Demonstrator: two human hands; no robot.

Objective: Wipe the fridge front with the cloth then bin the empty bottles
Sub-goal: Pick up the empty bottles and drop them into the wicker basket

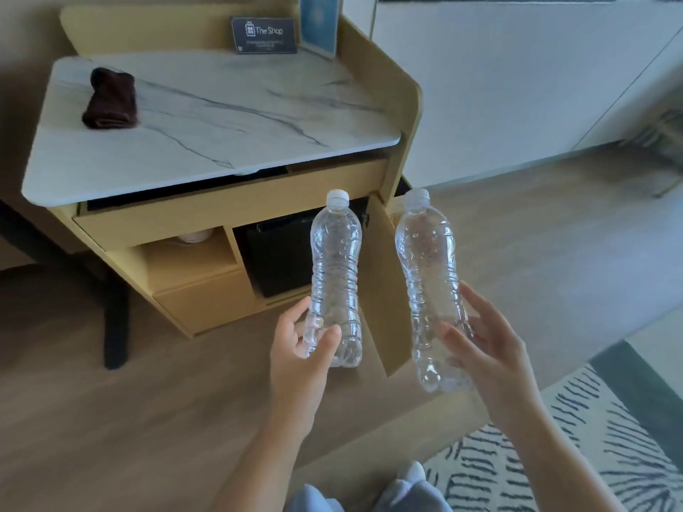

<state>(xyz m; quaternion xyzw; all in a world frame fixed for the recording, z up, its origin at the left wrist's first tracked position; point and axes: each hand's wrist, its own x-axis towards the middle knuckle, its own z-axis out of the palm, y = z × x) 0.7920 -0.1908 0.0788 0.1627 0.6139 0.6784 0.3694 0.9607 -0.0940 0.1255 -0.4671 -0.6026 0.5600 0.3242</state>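
A low wooden cabinet (221,212) is the anchor here. In its lower right bay sits the dark fridge front (281,260), with the cabinet door (384,290) swung open beside it.

Two clear plastic bottles are held in the air in front of the cabinet, a gap between them. Both are ribbed and unlabelled with white caps, and only droplets cling inside. The left bottle (336,267) overlaps the fridge bay, and the right bottle (428,260) stands just off the cabinet's right edge. The left hand (299,349) grips the base of its bottle, fingers (325,341) curled around it. The right hand (491,349) wraps the lower half of its bottle, thumb across the front.

A dark brown cloth (111,99) lies rolled near the cabinet's top left corner.

The wood-look floor (129,419) spreads under the cabinet, and a pale wall panel (499,86) rises to its right. A striped rug (591,437) lies well out from its front right. The cabinet top is a white marble counter (221,116) with grey veins. At its back edge stand a blue sign (319,24) and a small dark card (264,35) reading "The Shop".
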